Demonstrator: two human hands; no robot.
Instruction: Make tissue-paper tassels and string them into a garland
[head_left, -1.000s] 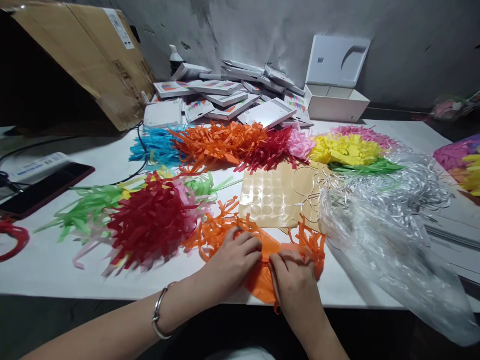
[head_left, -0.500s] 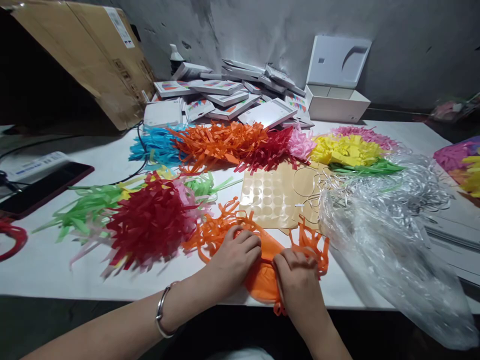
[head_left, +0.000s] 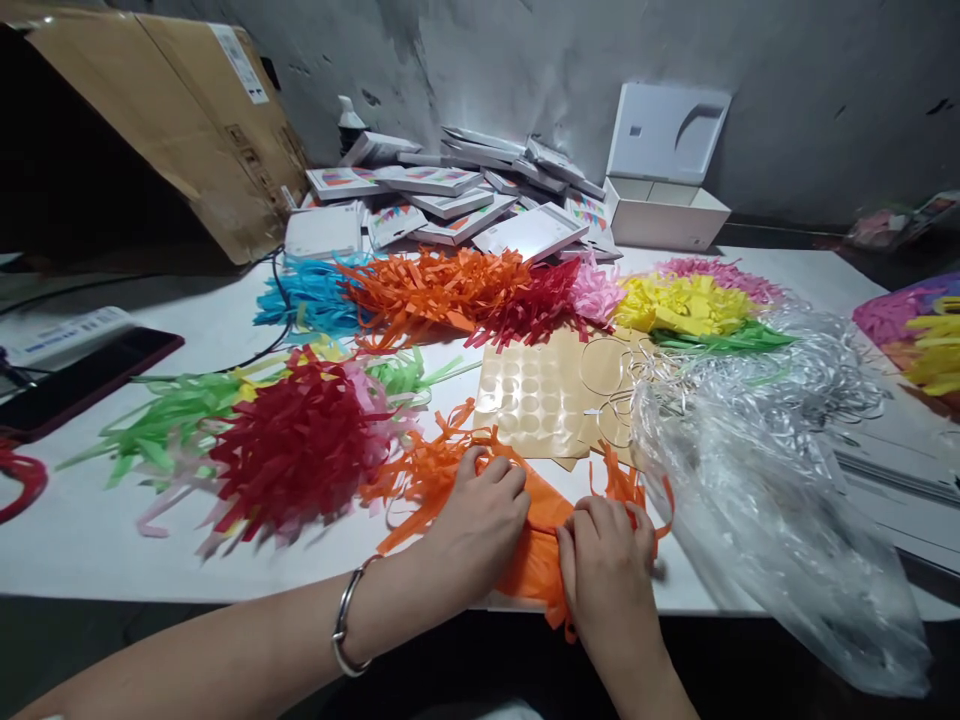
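Orange fringed tissue paper (head_left: 546, 500) lies at the front of the white table, its cut strips spreading to both sides. My left hand (head_left: 487, 515) grips the paper from the left, fingers curled into it. From the right, my right hand (head_left: 609, 555) holds the same paper with bent fingers, the tips partly hidden. Just behind the hands are sheets of clear round stickers (head_left: 525, 395) on tan backing. A red tissue tassel bundle (head_left: 300, 445) sits left of my left hand, over green and pink strips.
Orange (head_left: 442, 290), blue (head_left: 311, 295) and yellow tassels (head_left: 686, 303) form a row behind. Flat white boxes (head_left: 442, 180) are heaped at the wall beside an open white box (head_left: 667, 215). A crumpled plastic bag (head_left: 780, 520) hangs over the right edge. A phone (head_left: 90, 375) lies left.
Both hands have shifted slightly right with the orange paper. The paper's front part looks more gathered and less rounded than before. The view has moved a little.
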